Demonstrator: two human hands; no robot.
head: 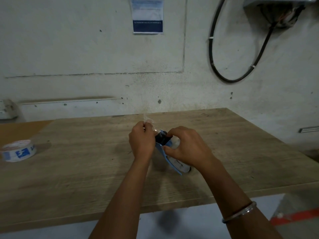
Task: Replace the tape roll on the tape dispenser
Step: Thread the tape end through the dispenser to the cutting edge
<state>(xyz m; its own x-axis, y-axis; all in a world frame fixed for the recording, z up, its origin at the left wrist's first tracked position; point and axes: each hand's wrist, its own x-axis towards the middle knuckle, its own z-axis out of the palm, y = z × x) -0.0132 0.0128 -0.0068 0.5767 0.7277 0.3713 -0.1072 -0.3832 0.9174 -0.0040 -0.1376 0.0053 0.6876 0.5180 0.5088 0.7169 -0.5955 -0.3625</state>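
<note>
While the tabletop (69, 178) stretched bare around the work, with its near edge below my wrists and the wall close behind, I held the tape dispenser (165, 152) near its middle. My right hand (188, 149) gripped the blue body, fingers curled; my left hand (141, 142) pinched clear tape (149, 124) pulled upward. A printed tape roll (18, 150) lay far left, well apart.

The tape dispenser (165, 152) sits mid-table (86, 178) between the left hand (141, 142) and right hand (188, 149); a tape roll (18, 150) lies far left.
</note>
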